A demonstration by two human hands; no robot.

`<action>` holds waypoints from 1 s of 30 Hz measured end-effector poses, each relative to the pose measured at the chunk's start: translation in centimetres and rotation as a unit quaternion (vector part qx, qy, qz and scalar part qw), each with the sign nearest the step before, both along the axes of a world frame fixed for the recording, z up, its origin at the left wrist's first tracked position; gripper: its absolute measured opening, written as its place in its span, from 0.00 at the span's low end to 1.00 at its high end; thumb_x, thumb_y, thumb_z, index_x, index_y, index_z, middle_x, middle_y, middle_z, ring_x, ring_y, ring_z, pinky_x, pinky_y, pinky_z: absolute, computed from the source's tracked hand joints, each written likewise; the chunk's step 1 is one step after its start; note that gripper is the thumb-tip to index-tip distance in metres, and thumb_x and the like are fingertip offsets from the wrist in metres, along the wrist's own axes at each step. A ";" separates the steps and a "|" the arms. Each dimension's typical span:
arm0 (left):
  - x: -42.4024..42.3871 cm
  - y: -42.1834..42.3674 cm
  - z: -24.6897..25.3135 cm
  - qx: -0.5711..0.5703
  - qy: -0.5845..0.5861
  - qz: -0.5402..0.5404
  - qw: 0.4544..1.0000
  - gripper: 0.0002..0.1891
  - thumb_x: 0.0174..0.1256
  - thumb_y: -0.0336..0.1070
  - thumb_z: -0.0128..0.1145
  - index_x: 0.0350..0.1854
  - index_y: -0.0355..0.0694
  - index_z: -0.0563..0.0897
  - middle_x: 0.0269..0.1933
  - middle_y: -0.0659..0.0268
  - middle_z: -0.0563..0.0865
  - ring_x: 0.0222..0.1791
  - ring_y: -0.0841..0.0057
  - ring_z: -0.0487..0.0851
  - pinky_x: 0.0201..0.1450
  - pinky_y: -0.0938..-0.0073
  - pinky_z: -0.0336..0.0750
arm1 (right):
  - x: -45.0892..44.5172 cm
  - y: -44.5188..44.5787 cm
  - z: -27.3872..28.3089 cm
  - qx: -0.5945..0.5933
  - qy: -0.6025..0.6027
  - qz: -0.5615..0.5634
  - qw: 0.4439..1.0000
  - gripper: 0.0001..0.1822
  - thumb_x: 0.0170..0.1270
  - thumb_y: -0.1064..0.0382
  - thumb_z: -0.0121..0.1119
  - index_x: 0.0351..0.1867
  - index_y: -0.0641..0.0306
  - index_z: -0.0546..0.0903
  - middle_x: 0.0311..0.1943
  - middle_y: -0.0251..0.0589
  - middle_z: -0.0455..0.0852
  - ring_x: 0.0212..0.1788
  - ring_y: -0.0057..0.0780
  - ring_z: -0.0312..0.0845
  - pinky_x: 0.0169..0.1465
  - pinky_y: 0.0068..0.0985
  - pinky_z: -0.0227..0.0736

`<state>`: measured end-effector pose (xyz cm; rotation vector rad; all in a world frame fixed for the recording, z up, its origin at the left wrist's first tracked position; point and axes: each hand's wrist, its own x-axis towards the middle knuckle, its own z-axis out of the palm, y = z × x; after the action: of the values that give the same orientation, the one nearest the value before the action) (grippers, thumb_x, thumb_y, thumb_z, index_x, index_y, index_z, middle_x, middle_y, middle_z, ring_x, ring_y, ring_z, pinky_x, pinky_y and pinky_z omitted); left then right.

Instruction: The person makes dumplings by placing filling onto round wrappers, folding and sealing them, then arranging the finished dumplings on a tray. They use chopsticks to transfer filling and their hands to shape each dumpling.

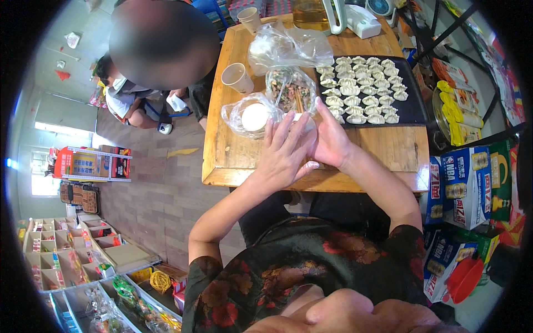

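Observation:
My left hand (283,152) is palm down above the table's near part, fingers slightly apart and a white powdery smear on the thumb. Its fingers overlap my right hand (332,139), whose palm is turned toward it. Something pale shows between the two hands, mostly covered, so I cannot tell what they hold. Just beyond them, an open plastic bag of minced filling (287,85) has wooden chopsticks (298,100) in it. Left of it, round white dough wrappers (255,117) lie in a clear bag. Rows of pleated dumplings (369,89) sit on a black tray (410,93) to the right.
A paper cup (238,79) stands near the left edge of the wooden table (233,154). Farther back are a knotted plastic bag (287,45), stacked cups (249,20), a jug (312,16) and a tissue pack (363,21). Another person sits at the far left; cartons (466,187) stand right.

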<state>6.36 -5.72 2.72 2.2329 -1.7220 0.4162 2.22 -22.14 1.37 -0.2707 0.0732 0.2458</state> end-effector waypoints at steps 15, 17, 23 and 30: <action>1.4 2.3 -0.5 -0.110 -0.049 -0.028 0.992 0.14 0.54 0.36 0.64 0.45 0.51 0.82 0.69 0.61 0.71 0.71 0.57 0.64 0.74 0.45 0.48 | -0.1 -0.4 -0.6 -0.010 -0.008 0.013 1.000 0.28 0.73 0.50 0.49 0.66 0.65 0.65 0.60 0.48 0.74 0.62 0.40 0.73 0.69 0.40 0.66; 1.7 2.2 -0.2 -0.105 -0.058 -0.033 0.992 0.12 0.54 0.37 0.65 0.42 0.50 0.82 0.68 0.62 0.73 0.71 0.57 0.64 0.73 0.45 0.48 | -0.3 -0.4 -0.8 -0.023 0.011 0.006 1.000 0.25 0.72 0.55 0.52 0.64 0.65 0.67 0.56 0.46 0.76 0.59 0.38 0.74 0.67 0.39 0.69; 1.5 1.6 1.0 -0.172 0.045 -0.010 0.984 0.09 0.52 0.33 0.67 0.35 0.45 0.80 0.61 0.62 0.78 0.65 0.57 0.69 0.68 0.47 0.57 | 0.0 -0.3 -1.7 -0.050 -0.007 0.015 0.999 0.19 0.73 0.62 0.50 0.62 0.67 0.70 0.53 0.43 0.78 0.57 0.34 0.76 0.62 0.36 0.74; 1.4 0.7 1.0 -0.257 0.221 0.050 0.940 0.08 0.54 0.27 0.65 0.33 0.38 0.78 0.52 0.56 0.81 0.55 0.58 0.74 0.58 0.60 0.68 | -0.5 0.3 -1.3 -0.102 -0.089 -0.003 0.991 0.26 0.74 0.59 0.49 0.68 0.69 0.63 0.59 0.44 0.75 0.59 0.31 0.74 0.63 0.32 0.71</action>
<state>7.79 -5.06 3.75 1.8528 -1.1166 0.3081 1.70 -21.84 0.07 -0.4941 -0.0786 0.2074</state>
